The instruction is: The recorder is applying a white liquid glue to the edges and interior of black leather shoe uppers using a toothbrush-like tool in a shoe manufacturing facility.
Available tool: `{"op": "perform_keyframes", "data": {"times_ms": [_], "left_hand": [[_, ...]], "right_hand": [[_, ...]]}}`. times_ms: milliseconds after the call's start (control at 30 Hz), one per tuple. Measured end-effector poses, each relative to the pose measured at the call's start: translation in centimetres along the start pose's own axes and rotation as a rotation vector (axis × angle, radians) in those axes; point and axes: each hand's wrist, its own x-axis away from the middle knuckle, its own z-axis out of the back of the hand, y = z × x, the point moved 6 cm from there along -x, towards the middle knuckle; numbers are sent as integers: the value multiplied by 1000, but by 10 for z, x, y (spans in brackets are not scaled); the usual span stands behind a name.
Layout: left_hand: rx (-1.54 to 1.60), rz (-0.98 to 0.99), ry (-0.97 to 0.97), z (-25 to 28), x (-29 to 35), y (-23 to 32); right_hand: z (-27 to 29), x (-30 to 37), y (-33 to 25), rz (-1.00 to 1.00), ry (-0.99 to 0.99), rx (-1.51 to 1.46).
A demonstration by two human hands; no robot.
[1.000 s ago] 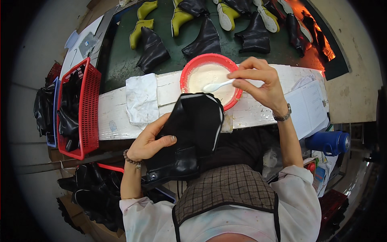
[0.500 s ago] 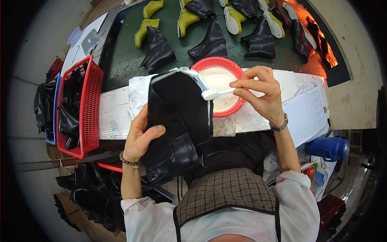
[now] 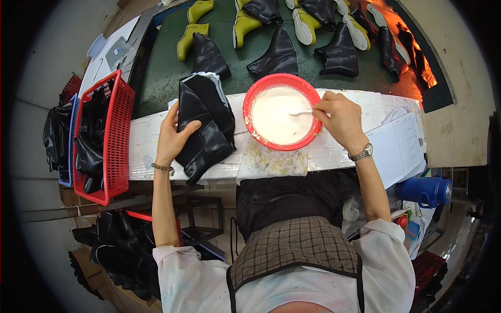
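My left hand (image 3: 173,136) grips a black leather boot upper (image 3: 209,128) by its left side, thumb on the front face. The upper is tilted over the white-covered table edge, with a wet white coating along its top edge. My right hand (image 3: 342,119) pinches the handle of a small white brush (image 3: 301,112). Its head is down in the creamy white liquid (image 3: 274,125), so the bristles are hidden. A red plastic bowl (image 3: 248,110) holds this liquid, right of the upper. A stained white cloth (image 3: 274,161) lies in front of the bowl.
Across the green work surface (image 3: 162,88) lie several yellow-green boot lasts (image 3: 245,28) and black uppers (image 3: 275,55); an orange glow lights the far right. A red basket (image 3: 120,141) of black pieces stands left. An open notebook (image 3: 399,146) and blue flask (image 3: 428,193) are right.
The boot upper has moved away from my body, leftward and down to the table. My right hand has taken the brush from the upper's edge into the bowl's liquid.
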Motion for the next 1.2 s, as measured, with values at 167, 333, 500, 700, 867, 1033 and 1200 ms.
{"op": "perform_keyframes", "data": {"times_ms": [167, 333, 500, 700, 867, 1033, 1200], "left_hand": [[-709, -125, 47, -6, 21, -18], [-1141, 9, 82, -38, 45, -22], [-1091, -97, 215, -20, 56, -38], [-973, -243, 367, -40, 71, 32], [-976, -291, 333, -67, 79, 78], [-859, -461, 306, -89, 89, 96], [-775, -521, 366, -91, 89, 106]], "right_hand": [[2, 8, 2, -24, 0, 30], [2, 10, 17, -167, 33, -185], [-1, 18, 33, -220, -39, -181], [-3, 38, 45, -246, 125, -393], [20, 16, -18, -135, 194, -712], [18, 2, -34, -13, 164, -720], [32, -7, -28, 38, 350, -654]]}}
